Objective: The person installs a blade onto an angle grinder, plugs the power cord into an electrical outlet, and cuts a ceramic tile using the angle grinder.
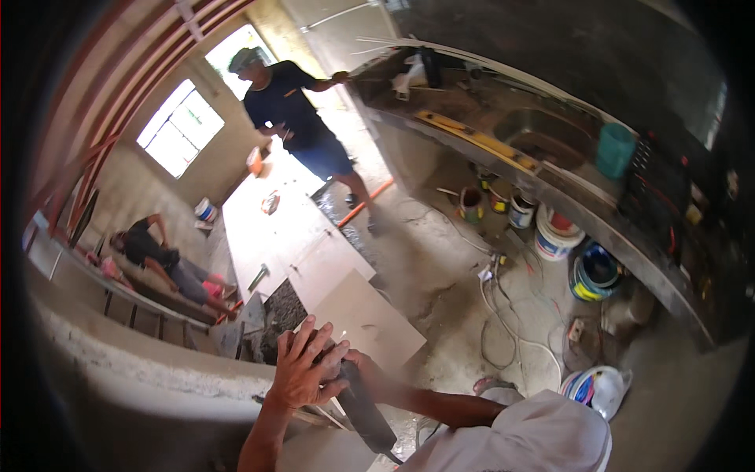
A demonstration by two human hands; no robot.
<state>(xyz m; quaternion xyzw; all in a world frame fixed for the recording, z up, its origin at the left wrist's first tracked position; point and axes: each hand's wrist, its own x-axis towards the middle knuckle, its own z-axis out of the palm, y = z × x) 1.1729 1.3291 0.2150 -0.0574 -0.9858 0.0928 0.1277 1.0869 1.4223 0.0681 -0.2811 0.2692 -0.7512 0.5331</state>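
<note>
In the lower middle of the head view, a dark, long-bodied power tool (364,413) with a cord at its rear is held at an angle. My left hand (303,370) lies over its front end, fingers curved onto it. My right hand (370,368) grips it from the right, partly hidden behind the tool and the left hand. The tool's front is covered by my hands. Just beyond them lie large pale tiles (370,322) beside a dark rough bed of mortar (285,303). A low rough-topped wall (173,374) runs along the left.
A standing person (287,110) touches the counter (629,228) with sink at right; another person (157,263) is low at left. Paint buckets (558,236), loose cables (515,330) and a white bucket (598,393) sit on the right floor. An orange pipe (366,204) lies beyond the tiles.
</note>
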